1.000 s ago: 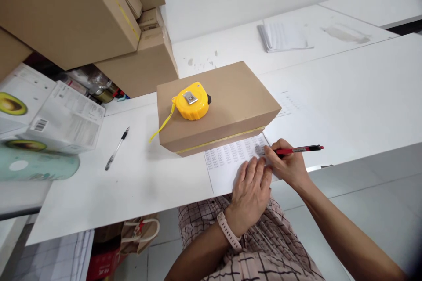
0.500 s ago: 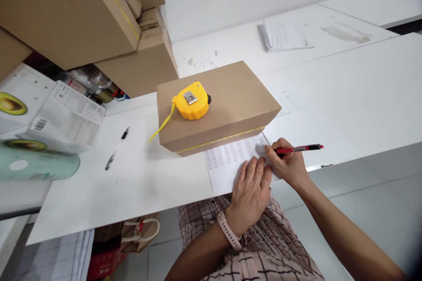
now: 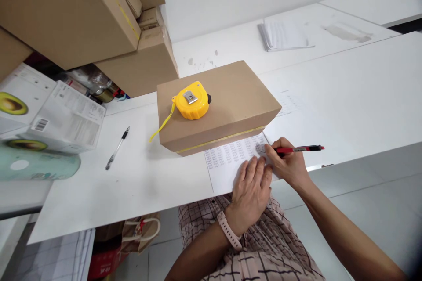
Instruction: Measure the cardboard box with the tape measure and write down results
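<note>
Cardboard box (image 3: 227, 101), contents unseen, near pen (image 3: 305, 149) in right hand (image 3: 290, 164)

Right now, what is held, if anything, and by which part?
The right hand holds the red pen near its writing end; the left hand rests on the paper.

Here's the white table (image 3: 158, 186): clear pen (image 3: 118, 148) lying left, written sheet (image 3: 224, 178) near the edge, cardboard box (image 3: 227, 96) overlapping it!
</note>
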Action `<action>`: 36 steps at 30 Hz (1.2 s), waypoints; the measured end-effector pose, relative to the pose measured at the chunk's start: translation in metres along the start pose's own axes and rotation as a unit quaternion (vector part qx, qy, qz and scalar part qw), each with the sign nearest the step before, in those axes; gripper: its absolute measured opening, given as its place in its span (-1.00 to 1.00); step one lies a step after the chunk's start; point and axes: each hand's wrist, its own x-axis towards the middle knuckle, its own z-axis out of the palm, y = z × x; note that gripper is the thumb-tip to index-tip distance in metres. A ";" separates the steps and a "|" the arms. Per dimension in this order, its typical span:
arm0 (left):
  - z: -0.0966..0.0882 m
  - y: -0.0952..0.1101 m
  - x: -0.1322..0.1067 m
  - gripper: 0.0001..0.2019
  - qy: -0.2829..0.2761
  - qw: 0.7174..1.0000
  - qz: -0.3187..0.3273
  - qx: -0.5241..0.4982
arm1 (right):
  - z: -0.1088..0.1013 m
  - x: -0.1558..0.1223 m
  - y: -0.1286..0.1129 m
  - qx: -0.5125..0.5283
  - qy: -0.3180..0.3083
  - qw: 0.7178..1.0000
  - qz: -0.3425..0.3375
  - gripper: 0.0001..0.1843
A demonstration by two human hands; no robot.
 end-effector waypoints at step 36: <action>-0.128 -0.098 0.038 -0.62 0.357 0.919 -0.149 -0.074 | -0.076 0.075 0.095 -0.317 0.083 0.915 -0.237 -0.56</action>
